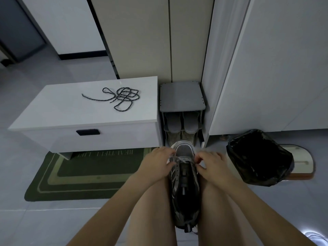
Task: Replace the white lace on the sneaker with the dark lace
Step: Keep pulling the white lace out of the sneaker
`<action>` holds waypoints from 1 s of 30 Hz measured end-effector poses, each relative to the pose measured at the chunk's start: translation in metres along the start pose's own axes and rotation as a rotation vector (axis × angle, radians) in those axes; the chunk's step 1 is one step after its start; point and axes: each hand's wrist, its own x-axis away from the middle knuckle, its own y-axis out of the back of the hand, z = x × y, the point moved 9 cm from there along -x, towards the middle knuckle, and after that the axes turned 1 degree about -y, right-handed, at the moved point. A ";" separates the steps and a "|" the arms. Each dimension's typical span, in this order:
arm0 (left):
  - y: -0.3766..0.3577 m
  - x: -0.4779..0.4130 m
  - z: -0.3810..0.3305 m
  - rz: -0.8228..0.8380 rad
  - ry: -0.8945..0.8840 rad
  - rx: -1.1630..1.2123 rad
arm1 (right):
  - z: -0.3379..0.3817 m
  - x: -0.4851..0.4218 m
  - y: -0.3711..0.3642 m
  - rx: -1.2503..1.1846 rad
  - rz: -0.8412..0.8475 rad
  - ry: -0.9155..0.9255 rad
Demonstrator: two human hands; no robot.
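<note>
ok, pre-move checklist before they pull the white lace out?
1. The sneaker is steadied, clamped between the knees, toe pointing away: ok.
2. The left hand grips the white lace at the toe-end eyelets: ok.
3. The right hand pinches the same lace on the other side: ok.
4. White lace fully out: not ok, it is crossed at the toe-end rows.
5. The dark lace is ready, lying loose on the white bench: ok.
6. Dark lace free of knots: cannot tell, it lies in a tangle.
</note>
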 end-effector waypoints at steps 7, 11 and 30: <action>-0.013 0.001 -0.007 0.031 -0.017 0.090 | 0.001 -0.006 0.003 -0.123 -0.014 0.015; -0.012 0.003 -0.003 0.014 -0.019 0.138 | -0.002 -0.012 -0.001 -0.167 -0.015 -0.026; 0.000 -0.014 -0.005 -0.074 0.142 0.288 | 0.075 -0.048 0.033 0.181 0.082 0.294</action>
